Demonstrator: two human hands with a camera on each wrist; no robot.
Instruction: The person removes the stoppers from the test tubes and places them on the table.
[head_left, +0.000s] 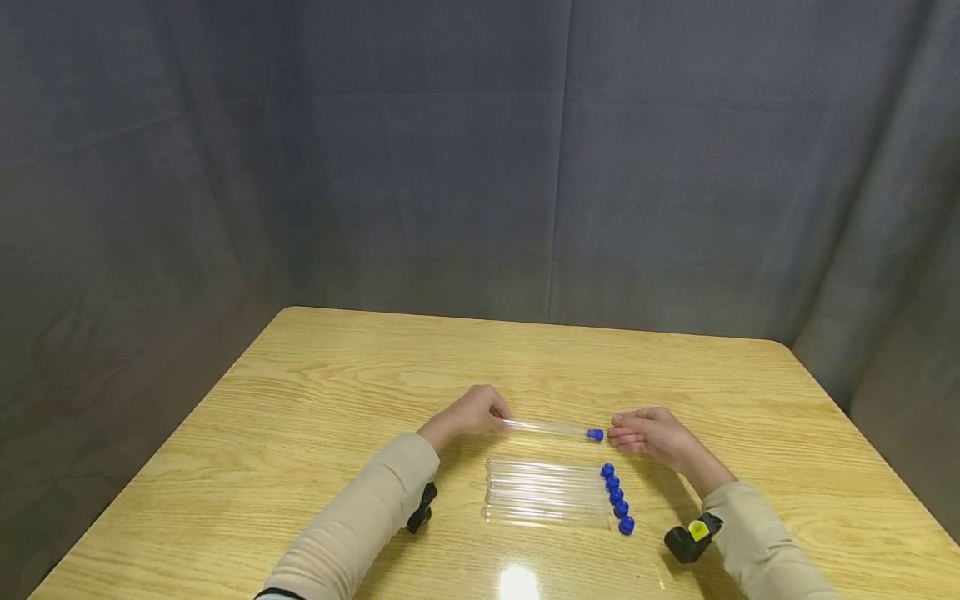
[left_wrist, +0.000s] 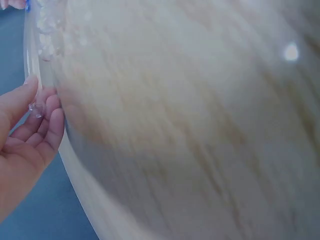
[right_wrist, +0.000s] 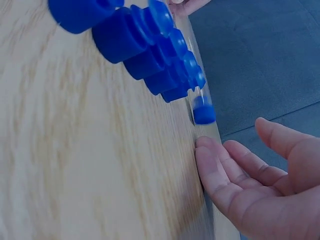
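My left hand (head_left: pixel 477 410) pinches the closed end of a clear test tube (head_left: pixel 547 427), thumb on one side and fingers on the other. A blue stopper (head_left: pixel 596 435) sits in the tube's other end, which points to the right. Just past that stopper, my right hand (head_left: pixel 651 433) holds nothing, its fingers extended and thumb apart. In the right wrist view the stopper (right_wrist: pixel 204 111) shows a small gap from the right fingertips (right_wrist: pixel 205 142). The left wrist view has the tube's rounded end (left_wrist: pixel 36 109) between thumb and fingers.
Nearer me, several clear test tubes (head_left: pixel 546 492) lie side by side on the wooden table (head_left: pixel 360 367). Along their right ends runs a slanting row of blue stoppers (head_left: pixel 617 496). Grey curtains (head_left: pixel 420 183) hang behind the table and at both sides.
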